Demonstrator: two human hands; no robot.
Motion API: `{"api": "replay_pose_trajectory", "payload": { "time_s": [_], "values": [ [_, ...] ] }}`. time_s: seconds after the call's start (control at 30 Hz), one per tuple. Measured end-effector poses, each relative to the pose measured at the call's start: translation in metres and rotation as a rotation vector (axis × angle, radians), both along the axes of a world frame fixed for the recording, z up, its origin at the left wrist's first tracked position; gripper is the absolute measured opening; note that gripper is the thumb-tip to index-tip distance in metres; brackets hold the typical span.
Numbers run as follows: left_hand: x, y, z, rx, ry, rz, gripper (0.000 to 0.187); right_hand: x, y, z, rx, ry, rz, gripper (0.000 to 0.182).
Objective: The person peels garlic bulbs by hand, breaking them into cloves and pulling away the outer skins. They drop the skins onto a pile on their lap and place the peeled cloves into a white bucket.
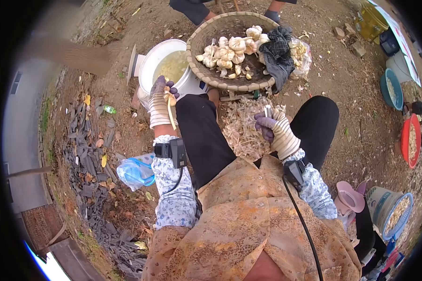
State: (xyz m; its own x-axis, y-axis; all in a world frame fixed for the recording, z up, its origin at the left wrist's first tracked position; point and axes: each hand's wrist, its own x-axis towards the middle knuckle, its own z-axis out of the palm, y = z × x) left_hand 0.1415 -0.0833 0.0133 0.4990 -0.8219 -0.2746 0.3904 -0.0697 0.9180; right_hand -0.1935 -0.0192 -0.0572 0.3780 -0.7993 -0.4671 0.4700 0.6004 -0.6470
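Observation:
My left hand [160, 102], in a striped glove with purple fingertips, is closed on a garlic piece [169, 99] with a pale strip hanging from it. It is by the near rim of a white bucket [147, 70] holding cloudy water and pale cloves. My right hand [279, 131], gloved alike, is closed around a short silvery blade-like tool [267, 111]; its lower part is hidden in my fingers. Beneath that hand, between my knees, lies a heap of garlic skins [241, 126]. Ahead stands a woven basket [199, 70] with garlic bulbs [237, 44] and loose cloves.
A dark cloth [279, 47] hangs over the basket's right rim, beside a clear bag of cloves [300, 56]. Another person's legs [192, 10] are behind the basket. At right are a teal basin [388, 89], a red basin [404, 140] and a bucket [380, 206]. A blue plastic bag [135, 172] lies left.

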Motion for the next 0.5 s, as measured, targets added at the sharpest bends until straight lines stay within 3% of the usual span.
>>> {"api": "replay_pose_trajectory", "payload": {
  "time_s": [0.07, 0.17, 0.27, 0.37, 0.4, 0.43, 0.5],
  "values": [
    [-0.012, 0.006, 0.016, -0.019, 0.064, -0.135, 0.041, 0.002, -0.002, 0.008, -0.089, 0.122, 0.004, 0.013],
    [-0.044, 0.022, -0.003, -0.014, 0.128, -0.358, 0.044, 0.01, 0.002, 0.025, -0.186, 0.223, 0.016, 0.009],
    [-0.093, 0.043, -0.012, 0.07, 0.291, -0.428, 0.043, 0.016, 0.006, 0.038, -0.214, 0.258, 0.037, 0.012],
    [-0.131, 0.059, -0.012, 0.068, 0.258, -0.545, 0.039, 0.02, 0.008, 0.052, -0.22, 0.265, -0.005, 0.018],
    [-0.137, 0.063, -0.015, 0.09, 0.187, -0.621, 0.033, 0.026, 0.008, 0.049, -0.254, 0.183, -0.031, 0.02],
    [-0.143, 0.067, -0.025, -0.17, -0.378, -0.725, 0.026, 0.029, 0.006, 0.045, -0.288, 0.098, -0.058, 0.022],
    [-0.16, 0.071, -0.029, 0.088, 0.114, -0.529, 0.024, 0.029, 0.001, 0.04, -0.408, 0.336, 0.031, 0.023]
  ]
}}
